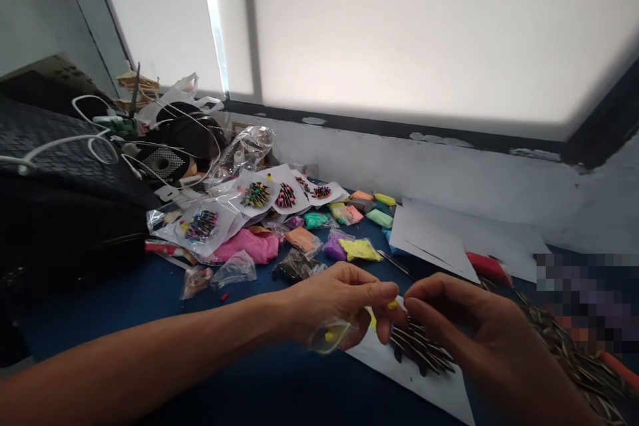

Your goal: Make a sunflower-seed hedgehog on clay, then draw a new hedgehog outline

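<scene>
My left hand (352, 299) pinches a small bit of yellow modelling clay (393, 305) between thumb and fingers. A small clear bag (327, 336) with yellow inside hangs at its palm. Close by, my right hand (464, 319) has thumb and forefinger brought together beside the yellow bit; whether they hold anything is hidden. Below both hands lies a white sheet (399, 373) bearing a cluster of dark, striped seeds (424, 346). A patch of yellow shows at its upper edge, partly covered by my left hand.
Bags of coloured clay, one yellow (359, 249), lie across the blue table (239, 353). Decorated seed clusters on paper (286, 196) stand behind. Blank sheets (434, 239) lie right, near a pile of striped seeds (569, 353). Cables and a black bag (64, 193) crowd the left.
</scene>
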A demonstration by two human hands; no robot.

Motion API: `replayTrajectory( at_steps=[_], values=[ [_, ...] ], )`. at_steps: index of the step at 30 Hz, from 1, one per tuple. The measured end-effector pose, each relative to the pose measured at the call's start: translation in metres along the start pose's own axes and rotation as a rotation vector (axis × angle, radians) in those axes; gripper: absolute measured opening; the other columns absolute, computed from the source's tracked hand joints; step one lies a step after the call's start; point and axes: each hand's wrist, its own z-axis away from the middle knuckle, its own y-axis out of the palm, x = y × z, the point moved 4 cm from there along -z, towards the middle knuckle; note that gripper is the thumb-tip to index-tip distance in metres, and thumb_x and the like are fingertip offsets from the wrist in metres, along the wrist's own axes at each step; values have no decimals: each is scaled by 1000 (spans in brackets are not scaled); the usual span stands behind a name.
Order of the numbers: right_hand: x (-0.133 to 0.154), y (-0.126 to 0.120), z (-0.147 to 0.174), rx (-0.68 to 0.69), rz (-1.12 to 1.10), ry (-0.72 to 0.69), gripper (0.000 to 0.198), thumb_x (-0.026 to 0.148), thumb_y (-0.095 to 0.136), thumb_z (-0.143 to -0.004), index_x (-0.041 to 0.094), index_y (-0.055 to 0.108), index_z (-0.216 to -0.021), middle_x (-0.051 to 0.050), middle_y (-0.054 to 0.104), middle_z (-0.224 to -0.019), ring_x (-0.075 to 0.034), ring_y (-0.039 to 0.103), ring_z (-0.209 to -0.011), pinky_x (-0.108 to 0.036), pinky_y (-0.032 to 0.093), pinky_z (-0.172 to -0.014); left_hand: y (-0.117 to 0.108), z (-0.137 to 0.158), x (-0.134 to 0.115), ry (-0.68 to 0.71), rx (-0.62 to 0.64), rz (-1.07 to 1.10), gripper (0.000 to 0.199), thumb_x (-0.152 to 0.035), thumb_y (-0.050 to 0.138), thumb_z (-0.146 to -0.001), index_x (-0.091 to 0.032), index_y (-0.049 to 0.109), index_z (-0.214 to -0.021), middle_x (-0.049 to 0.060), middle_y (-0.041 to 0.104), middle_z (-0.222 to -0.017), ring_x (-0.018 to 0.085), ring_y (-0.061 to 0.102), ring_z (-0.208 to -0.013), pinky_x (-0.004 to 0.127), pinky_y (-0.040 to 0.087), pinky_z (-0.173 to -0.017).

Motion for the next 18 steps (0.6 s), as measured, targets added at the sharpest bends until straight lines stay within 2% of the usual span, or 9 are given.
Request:
replayTrajectory(
  at_steps=[3,7,11,14,16,18],
  values=[
    [0,5,1,-1,30,-19,30,53,60,-87,25,69,-80,2,66,-61,-13,60,-53,-22,46,-49,2,1,-1,-11,-50,-108,48,-57,58,-92,-12,65,-79,1,63,-72,5,44,-39,19,29,-39],
    [-1,9,-1,-23,76,-110,24,48,62,-88,26,70,-85,1,66,-65,-11,55,-48,-21,42,-41,5,2,-3,21,-123,-198,49,-58,58,-92,-12,65,-76,1,62,-71,5,43,-46,18,31,-44],
    [-3,7,-2,-62,76,-220,22,45,61,-90,28,74,-89,0,65,-77,-9,57,-52,-21,45,-44,4,3,-2,15,-98,-178,53,-59,53,-94,-11,67,-78,2,63,-71,5,41,-43,19,28,-42],
    [-3,4,0,-114,133,-314,18,40,60,-91,30,75,-93,0,62,-81,-9,57,-54,-20,46,-45,3,4,-1,-33,-60,-130,47,-59,59,-91,-13,68,-83,-2,57,-57,6,40,-37,21,29,-41],
    [-2,3,1,-142,181,-367,16,37,61,-91,30,75,-91,0,62,-81,-8,57,-54,-20,46,-45,2,5,-1,-42,-72,-98,44,-57,67,-86,-14,67,-80,-5,50,-46,7,40,-36,21,30,-42],
    [-1,3,2,-136,181,-382,14,36,63,-91,29,75,-90,0,63,-80,-9,59,-56,-20,48,-47,2,6,-1,-31,-85,-61,42,-55,72,-83,-14,66,-76,-5,48,-44,7,41,-37,20,30,-43]
  ],
)
